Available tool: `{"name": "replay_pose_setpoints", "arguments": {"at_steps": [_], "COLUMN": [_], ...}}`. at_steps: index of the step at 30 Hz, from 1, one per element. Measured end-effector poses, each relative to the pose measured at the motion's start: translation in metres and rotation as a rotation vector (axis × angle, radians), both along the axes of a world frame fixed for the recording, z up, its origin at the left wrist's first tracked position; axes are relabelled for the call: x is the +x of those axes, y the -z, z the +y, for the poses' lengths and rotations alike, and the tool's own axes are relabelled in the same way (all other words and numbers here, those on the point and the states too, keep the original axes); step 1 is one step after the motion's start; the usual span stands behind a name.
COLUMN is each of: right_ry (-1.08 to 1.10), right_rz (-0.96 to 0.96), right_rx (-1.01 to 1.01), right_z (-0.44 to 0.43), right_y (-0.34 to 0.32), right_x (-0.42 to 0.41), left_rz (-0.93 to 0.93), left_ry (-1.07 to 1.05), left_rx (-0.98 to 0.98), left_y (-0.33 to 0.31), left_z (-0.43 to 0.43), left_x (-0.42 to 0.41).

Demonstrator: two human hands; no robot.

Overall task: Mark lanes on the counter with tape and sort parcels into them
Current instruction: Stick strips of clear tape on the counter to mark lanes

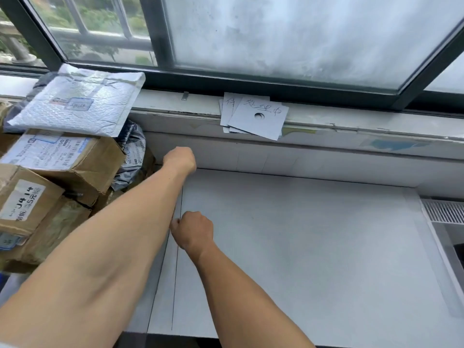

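A pale tape strip (167,280) runs from the back wall to the front edge along the left side of the grey counter (301,247). My left hand (179,159) is a closed fist resting at the strip's far end by the wall. My right hand (194,231) is curled shut, knuckles up, pressing on the strip about midway; its fingertips are hidden. A second pale strip (431,259) lies along the counter's right side. Parcels are piled at the left: a white bubble mailer (75,101), cardboard boxes (62,156) and a grey poly bag (133,151).
Several handwritten paper cards (256,116) lean on the window sill at the back. A ribbed vent grille (444,210) borders the counter's right edge. The window frame (160,46) rises behind the sill.
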State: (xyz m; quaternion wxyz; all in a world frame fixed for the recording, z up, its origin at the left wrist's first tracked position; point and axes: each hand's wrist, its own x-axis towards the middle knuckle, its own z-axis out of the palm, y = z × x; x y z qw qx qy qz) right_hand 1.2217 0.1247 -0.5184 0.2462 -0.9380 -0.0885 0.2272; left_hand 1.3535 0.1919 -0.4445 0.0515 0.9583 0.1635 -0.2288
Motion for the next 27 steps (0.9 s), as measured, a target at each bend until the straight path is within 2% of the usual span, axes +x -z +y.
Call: {"name": "replay_pose_setpoints", "arguments": {"at_steps": [10, 15, 19, 22, 27], "right_ry": [0.078, 0.151, 0.181, 0.22, 0.32], "right_rz": [0.062, 0.09, 0.08, 0.086, 0.048], "right_rx": [-0.1, -0.154, -0.225, -0.263, -0.24], "right_z": [-0.084, -0.139, -0.187, -0.224, -0.283], "right_y": [0.005, 0.014, 0.019, 0.023, 0.03], "right_x": [0.007, 0.007, 0.012, 0.013, 0.01], "left_rz": [-0.15, 0.051, 0.228, 0.251, 0.193], "left_ry": [-0.046, -0.091, -0.07, -0.052, 0.011], "left_rx": [-0.241, -0.451, -0.539, -0.571, -0.505], "left_y": [0.02, 0.034, 0.046, 0.059, 0.081], "left_z": [-0.086, -0.135, -0.177, -0.213, -0.277], "left_x": [-0.012, -0.033, -0.046, -0.05, -0.047]}}
